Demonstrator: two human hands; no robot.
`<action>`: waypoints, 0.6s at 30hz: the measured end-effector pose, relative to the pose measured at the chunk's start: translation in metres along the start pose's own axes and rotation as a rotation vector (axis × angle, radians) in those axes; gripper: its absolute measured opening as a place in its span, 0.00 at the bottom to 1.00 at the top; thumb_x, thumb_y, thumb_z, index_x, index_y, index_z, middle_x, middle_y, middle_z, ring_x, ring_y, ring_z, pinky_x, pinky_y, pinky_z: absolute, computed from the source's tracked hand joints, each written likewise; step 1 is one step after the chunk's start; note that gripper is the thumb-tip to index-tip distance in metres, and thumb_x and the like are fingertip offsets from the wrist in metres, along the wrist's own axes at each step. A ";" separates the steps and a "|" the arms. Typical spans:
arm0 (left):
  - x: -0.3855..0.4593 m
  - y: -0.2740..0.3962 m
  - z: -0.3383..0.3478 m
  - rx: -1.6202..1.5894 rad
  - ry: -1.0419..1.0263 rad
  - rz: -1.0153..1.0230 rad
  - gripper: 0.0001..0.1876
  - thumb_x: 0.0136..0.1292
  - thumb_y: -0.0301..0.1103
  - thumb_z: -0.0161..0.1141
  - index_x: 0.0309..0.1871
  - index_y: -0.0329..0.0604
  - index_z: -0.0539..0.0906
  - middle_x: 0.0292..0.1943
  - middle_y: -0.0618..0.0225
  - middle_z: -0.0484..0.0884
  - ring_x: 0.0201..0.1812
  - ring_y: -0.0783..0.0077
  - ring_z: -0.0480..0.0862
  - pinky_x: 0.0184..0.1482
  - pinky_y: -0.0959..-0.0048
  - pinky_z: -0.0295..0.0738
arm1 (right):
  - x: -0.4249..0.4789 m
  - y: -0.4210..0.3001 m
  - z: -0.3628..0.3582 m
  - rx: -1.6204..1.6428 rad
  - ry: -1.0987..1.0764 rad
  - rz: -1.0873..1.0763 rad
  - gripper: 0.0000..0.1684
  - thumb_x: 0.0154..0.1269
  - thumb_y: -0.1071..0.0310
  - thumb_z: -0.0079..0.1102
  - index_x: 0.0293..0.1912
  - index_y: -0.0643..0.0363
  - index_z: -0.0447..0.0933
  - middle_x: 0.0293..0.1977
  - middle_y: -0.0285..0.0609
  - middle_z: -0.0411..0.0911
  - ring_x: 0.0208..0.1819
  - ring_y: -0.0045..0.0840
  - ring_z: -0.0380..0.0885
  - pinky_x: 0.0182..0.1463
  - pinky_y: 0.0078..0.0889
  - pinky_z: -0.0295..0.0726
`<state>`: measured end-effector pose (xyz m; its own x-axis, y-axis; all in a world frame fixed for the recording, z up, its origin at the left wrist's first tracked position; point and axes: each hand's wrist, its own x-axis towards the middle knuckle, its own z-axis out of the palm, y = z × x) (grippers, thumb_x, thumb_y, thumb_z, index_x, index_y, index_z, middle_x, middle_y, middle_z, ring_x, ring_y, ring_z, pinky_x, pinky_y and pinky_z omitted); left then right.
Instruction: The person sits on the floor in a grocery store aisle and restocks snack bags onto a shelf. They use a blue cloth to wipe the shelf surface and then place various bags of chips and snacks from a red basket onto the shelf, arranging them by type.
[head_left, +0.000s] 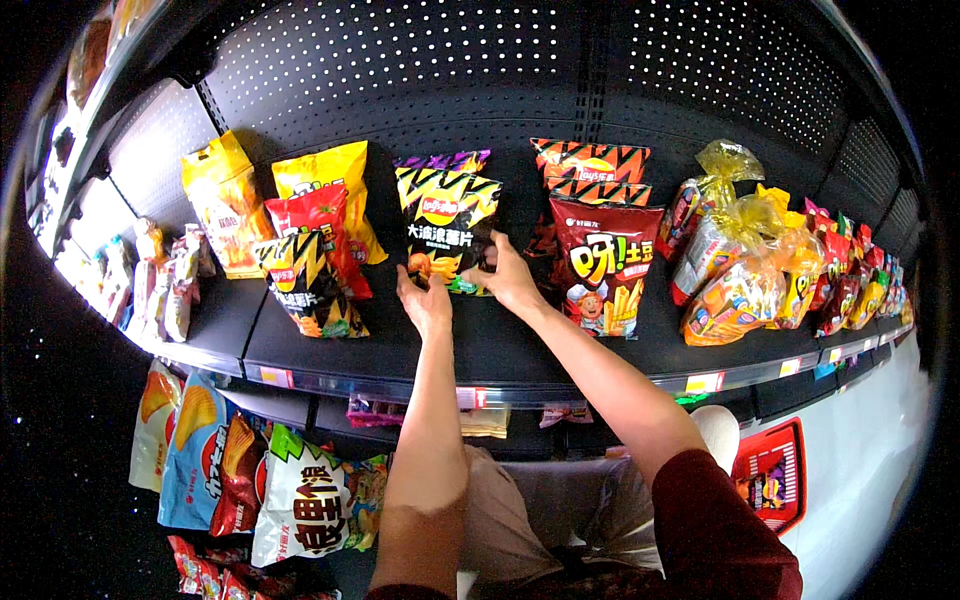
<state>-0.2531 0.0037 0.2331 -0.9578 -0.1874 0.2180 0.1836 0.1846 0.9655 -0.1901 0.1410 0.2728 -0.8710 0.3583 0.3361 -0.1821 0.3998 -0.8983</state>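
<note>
A black and yellow Lay's chip bag (448, 225) stands upright at the middle of the black shelf, in front of a purple-topped bag (472, 160). My left hand (426, 300) touches its lower left corner, and my right hand (511, 276) is at its lower right side; together they hold the bag between them. To the right stands a dark red bag of potato sticks (607, 262), before orange and black Lay's bags (589, 159). On the left, another black and yellow Lay's bag (304, 289) leans in front of a red bag (352, 262) and a yellow bag (326, 169).
Yellow-wrapped snack bundles (731, 296) stand at the right; a tall yellow bag (225, 202) stands at the left. A perforated back panel (465, 45) rises behind. The shelf's front edge (420, 390) carries price tags. Larger bags (300, 495) fill a lower shelf; a red basket (793, 480) sits lower right.
</note>
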 end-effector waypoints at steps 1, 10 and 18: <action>0.002 -0.003 -0.001 -0.010 -0.007 -0.005 0.39 0.57 0.35 0.62 0.71 0.27 0.64 0.67 0.35 0.68 0.68 0.42 0.68 0.71 0.59 0.63 | -0.005 -0.006 -0.001 -0.023 -0.030 0.036 0.49 0.49 0.67 0.79 0.66 0.69 0.60 0.52 0.55 0.78 0.51 0.37 0.80 0.58 0.35 0.78; 0.005 -0.020 0.009 0.051 0.009 -0.020 0.35 0.58 0.37 0.62 0.67 0.24 0.69 0.61 0.34 0.72 0.63 0.40 0.72 0.68 0.57 0.65 | 0.007 0.007 -0.004 -0.103 -0.016 -0.083 0.37 0.52 0.72 0.72 0.61 0.67 0.67 0.50 0.56 0.79 0.53 0.45 0.79 0.58 0.41 0.77; 0.016 -0.035 0.009 0.146 0.007 -0.021 0.35 0.64 0.46 0.62 0.70 0.36 0.68 0.63 0.47 0.68 0.51 0.56 0.81 0.30 0.70 0.86 | 0.012 0.006 -0.005 -0.091 -0.097 -0.047 0.40 0.57 0.71 0.70 0.66 0.63 0.63 0.52 0.51 0.81 0.53 0.36 0.80 0.58 0.37 0.78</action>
<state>-0.2773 0.0032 0.2019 -0.9594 -0.1997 0.1994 0.1287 0.3192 0.9389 -0.1994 0.1521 0.2725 -0.9031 0.2561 0.3447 -0.1858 0.4906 -0.8513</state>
